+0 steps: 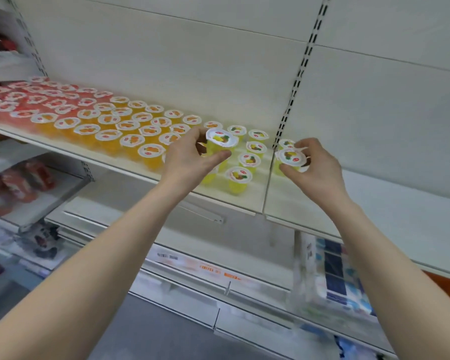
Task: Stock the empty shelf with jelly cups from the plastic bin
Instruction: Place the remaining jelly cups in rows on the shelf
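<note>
A cream shelf (63, 148) carries rows of jelly cups: red ones (24, 100) at the left, orange ones (130, 123) in the middle, yellow ones (250, 159) toward the right. My left hand (190, 162) grips a yellow jelly cup (221, 141) just above the yellow rows. My right hand (315, 170) holds another yellow jelly cup (290, 157) over the left end of the adjoining shelf board (387, 203), beside one cup standing there (286, 143). The plastic bin is not in view.
A slotted upright (296, 81) divides the two shelf bays on the back wall. Lower shelves hold red packets (24, 185) at the left and blue-white packages (333, 271) at the right. The seam between shelf boards (266, 188) runs between my hands.
</note>
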`<state>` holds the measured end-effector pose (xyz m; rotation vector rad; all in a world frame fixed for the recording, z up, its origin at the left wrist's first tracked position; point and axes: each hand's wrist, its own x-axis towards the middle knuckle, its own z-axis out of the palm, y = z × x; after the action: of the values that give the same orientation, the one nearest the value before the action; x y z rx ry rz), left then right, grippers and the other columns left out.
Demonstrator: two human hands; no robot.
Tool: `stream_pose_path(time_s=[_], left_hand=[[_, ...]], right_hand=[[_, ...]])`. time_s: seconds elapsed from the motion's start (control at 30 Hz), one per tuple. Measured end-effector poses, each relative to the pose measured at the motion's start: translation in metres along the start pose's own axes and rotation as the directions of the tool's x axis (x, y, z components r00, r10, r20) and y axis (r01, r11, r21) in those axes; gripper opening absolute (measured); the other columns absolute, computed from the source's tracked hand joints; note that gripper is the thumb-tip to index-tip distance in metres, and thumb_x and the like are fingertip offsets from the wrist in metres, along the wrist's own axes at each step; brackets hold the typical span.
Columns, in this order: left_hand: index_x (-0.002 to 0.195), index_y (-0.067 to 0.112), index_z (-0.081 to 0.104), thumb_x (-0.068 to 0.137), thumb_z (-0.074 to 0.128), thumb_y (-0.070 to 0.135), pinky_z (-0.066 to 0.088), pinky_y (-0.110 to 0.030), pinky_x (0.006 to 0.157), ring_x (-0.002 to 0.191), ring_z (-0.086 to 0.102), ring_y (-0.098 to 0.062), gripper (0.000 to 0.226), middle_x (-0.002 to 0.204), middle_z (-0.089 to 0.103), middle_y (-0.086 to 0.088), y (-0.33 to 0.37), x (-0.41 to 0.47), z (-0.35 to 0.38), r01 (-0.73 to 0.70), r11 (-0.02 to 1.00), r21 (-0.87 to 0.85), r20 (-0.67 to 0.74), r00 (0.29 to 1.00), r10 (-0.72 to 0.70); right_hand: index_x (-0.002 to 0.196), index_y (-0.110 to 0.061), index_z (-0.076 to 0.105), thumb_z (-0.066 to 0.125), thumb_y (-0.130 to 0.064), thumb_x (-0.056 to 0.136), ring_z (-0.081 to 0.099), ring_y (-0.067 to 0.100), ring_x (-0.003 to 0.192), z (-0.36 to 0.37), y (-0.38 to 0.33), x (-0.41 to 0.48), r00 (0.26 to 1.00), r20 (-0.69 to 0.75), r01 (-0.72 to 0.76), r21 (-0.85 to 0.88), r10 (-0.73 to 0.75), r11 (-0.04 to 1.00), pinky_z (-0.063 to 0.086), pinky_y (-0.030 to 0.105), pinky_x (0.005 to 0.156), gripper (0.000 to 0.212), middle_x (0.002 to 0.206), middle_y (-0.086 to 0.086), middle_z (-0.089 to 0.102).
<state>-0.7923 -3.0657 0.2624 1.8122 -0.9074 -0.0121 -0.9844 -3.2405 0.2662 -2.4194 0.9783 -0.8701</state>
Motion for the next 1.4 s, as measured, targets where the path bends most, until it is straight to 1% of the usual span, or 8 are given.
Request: stream_pose_path(time_s=[0.2,0.4,0.57,0.67,0.83,1.0,1.2,1.4], left_hand=[[0.107,0.031,0.060,0.071,0.082,0.042,0.049,-0.019,0.072,0.077,0.057,0.005,0.044,0.097,0.064,0.018,0.008,-0.005,0.010,0.014,0.999,-0.038,0.013,1.000,-0.013],[0.105,0.031,0.058,0.070,0.082,0.038,0.050,-0.016,0.072,0.083,0.060,-0.001,0.042,0.101,0.066,0.013,0.011,-0.010,0.014,-0.008,0.999,-0.031,0.029,1.000,0.009],[0.112,0.030,0.057,0.069,0.079,0.042,0.054,-0.034,0.082,0.088,0.061,-0.004,0.050,0.105,0.065,0.014,0.014,-0.013,0.022,-0.027,0.999,-0.034,0.039,0.999,0.028],[0.115,0.032,0.055,0.067,0.077,0.043,0.054,-0.036,0.082,0.089,0.062,-0.005,0.054,0.106,0.063,0.015,0.019,-0.017,0.026,-0.078,0.997,-0.026,0.045,0.996,0.079],[0.116,0.026,0.059,0.070,0.076,0.043,0.050,-0.035,0.086,0.096,0.059,-0.009,0.052,0.107,0.064,0.011,0.031,-0.024,0.040,-0.252,0.961,0.117,0.110,0.965,0.240],[0.109,0.026,0.067,0.065,0.066,0.065,0.039,-0.038,0.092,0.108,0.050,-0.025,0.059,0.106,0.064,0.005,0.036,-0.035,0.069,-0.437,0.802,0.408,0.143,0.898,0.416],[0.099,0.024,0.071,0.061,0.059,0.072,0.037,-0.043,0.094,0.107,0.052,-0.030,0.063,0.098,0.065,0.001,0.025,-0.051,0.106,-0.436,0.729,0.528,0.190,0.897,0.398],[0.098,0.021,0.072,0.060,0.070,0.069,0.034,-0.044,0.096,0.106,0.053,-0.032,0.062,0.097,0.065,-0.001,0.014,-0.055,0.124,-0.398,0.732,0.553,0.147,0.911,0.385]], right_hand=[[0.103,-0.025,0.055,0.072,-0.035,0.077,0.060,0.020,0.094,0.023,0.025,-0.016,0.990,0.121,-0.062,-0.045,0.067,0.997,0.045,0.035,0.083,0.033,0.100,-0.006,0.065],[0.106,-0.021,0.059,0.074,-0.037,0.079,0.058,0.018,0.096,0.032,0.036,-0.013,0.990,0.115,-0.072,-0.040,0.076,0.997,0.044,0.034,0.083,0.034,0.105,-0.003,0.064],[0.106,-0.022,0.058,0.073,-0.038,0.081,0.059,0.018,0.094,0.035,0.041,-0.007,0.993,0.094,-0.067,0.002,0.066,0.998,0.044,0.033,0.083,0.033,0.106,-0.003,0.063],[0.107,-0.023,0.056,0.072,-0.039,0.082,0.059,0.020,0.092,0.032,0.042,-0.006,0.990,0.125,-0.058,-0.019,0.060,0.998,0.043,0.034,0.081,0.033,0.107,-0.002,0.062],[0.114,-0.029,0.061,0.063,-0.054,0.085,0.055,0.020,0.110,0.016,0.049,-0.001,0.980,0.199,0.018,-0.134,0.009,0.991,0.042,0.035,0.094,0.038,0.117,0.000,0.059],[0.119,-0.023,0.064,0.047,-0.049,0.096,0.052,0.022,0.119,-0.009,0.056,0.007,0.995,0.089,0.051,-0.132,-0.039,0.990,0.041,0.040,0.101,0.038,0.127,0.002,0.059],[0.111,-0.020,0.067,0.045,-0.040,0.099,0.051,0.027,0.111,-0.025,0.065,0.013,0.997,0.042,0.068,-0.158,-0.062,0.985,0.041,0.038,0.095,0.033,0.121,0.005,0.059],[0.114,-0.017,0.066,0.047,-0.038,0.099,0.050,0.028,0.113,-0.028,0.064,0.017,0.995,0.015,0.098,-0.167,-0.097,0.981,0.040,0.040,0.097,0.032,0.123,0.005,0.059]])
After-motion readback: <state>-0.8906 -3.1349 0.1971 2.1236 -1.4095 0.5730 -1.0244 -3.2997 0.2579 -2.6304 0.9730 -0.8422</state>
